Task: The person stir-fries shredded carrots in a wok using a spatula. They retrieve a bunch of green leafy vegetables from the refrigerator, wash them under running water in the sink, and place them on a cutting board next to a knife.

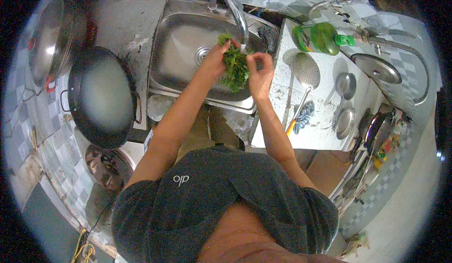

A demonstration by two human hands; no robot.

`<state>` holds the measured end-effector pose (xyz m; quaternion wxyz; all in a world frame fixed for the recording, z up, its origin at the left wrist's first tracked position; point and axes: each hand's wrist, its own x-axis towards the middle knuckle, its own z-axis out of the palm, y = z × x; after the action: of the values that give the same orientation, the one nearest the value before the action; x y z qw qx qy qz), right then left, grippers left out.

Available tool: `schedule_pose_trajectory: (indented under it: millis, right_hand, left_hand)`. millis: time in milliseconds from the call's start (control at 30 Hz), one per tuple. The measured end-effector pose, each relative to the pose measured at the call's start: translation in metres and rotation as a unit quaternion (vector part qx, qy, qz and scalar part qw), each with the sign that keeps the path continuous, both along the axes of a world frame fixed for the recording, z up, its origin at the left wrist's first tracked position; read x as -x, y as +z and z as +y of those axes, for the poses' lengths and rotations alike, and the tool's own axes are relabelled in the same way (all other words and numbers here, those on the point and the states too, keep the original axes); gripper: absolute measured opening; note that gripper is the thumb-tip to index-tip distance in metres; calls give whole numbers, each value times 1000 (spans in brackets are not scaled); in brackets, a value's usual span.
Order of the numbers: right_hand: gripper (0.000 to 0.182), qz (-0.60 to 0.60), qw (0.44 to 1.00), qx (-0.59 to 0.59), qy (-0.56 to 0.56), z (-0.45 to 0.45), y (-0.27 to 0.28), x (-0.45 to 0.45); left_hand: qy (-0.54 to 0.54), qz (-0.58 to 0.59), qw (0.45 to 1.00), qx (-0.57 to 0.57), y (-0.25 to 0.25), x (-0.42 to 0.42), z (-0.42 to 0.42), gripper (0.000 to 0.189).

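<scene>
My left hand (214,60) is closed around a bunch of leafy green herbs (236,68) over the stainless steel sink (176,47). The stems point up and away from me, and the leaves hang toward the sink's near right side. At the right edge of the bunch is my right hand (261,70), with thumb and forefinger tips brought together by the leaves. Whether a leaf is pinched between them is too small to tell. The curved chrome faucet (238,13) ends just above the herbs. The sink drain (202,55) shows left of the bunch.
A big black wok (106,97) of cloudy liquid stands left of the sink. On the white counter (272,121) at right lie a skimmer (307,72), a knotted cloth (304,116), small metal dishes (346,123) and a green bottle (317,38). A dark scrubber (266,38) sits at the sink's corner.
</scene>
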<state>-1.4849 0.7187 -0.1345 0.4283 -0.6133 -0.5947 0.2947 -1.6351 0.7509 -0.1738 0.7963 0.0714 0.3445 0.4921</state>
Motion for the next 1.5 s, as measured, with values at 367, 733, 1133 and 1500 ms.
schedule_pose_trajectory:
  millis: [367,733,1133,1500]
  right_hand:
    - [15,56,992,112,-8,-3,-4,-6]
    - [27,-60,964,259,13,-18,4,-47]
    - [30,180,954,232,59,38,-54,-19]
    - [37,155,980,102,-70,56,-60,17]
  left_hand:
    - [2,55,998,-7,-12,-21,8,20]
    - [39,-63,997,-30,-26,-6,13,18]
    - [-68,146,982,-101,4,-23,3,24]
    - [-51,144,983,-100,-49,-46,-7,28]
